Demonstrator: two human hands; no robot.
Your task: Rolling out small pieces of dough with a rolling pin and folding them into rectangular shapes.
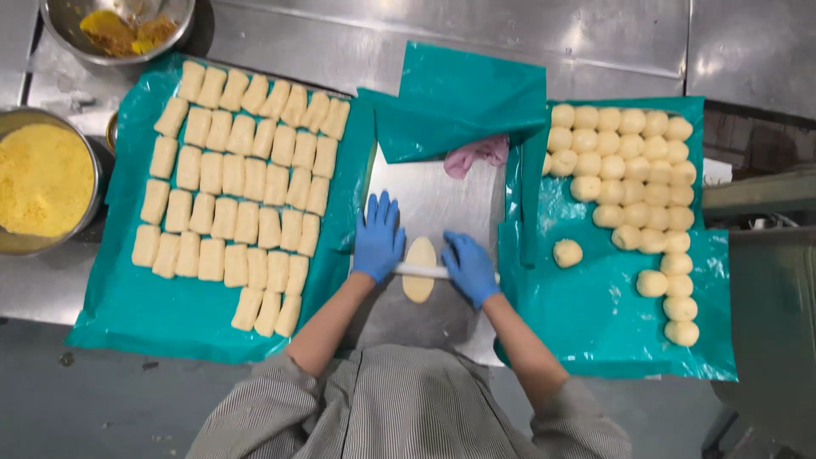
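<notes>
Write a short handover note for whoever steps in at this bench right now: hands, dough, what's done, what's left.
Left hand and right hand, both in blue gloves, press flat on a white rolling pin lying across one oval dough piece on the steel board.
Done: rows of shaped oblong pieces fill the teal sheet on the left.
Left: the dough balls on the teal sheet on the right, one ball lying apart nearest the board.
A bowl of yellow crumbs stands at far left.
</notes>
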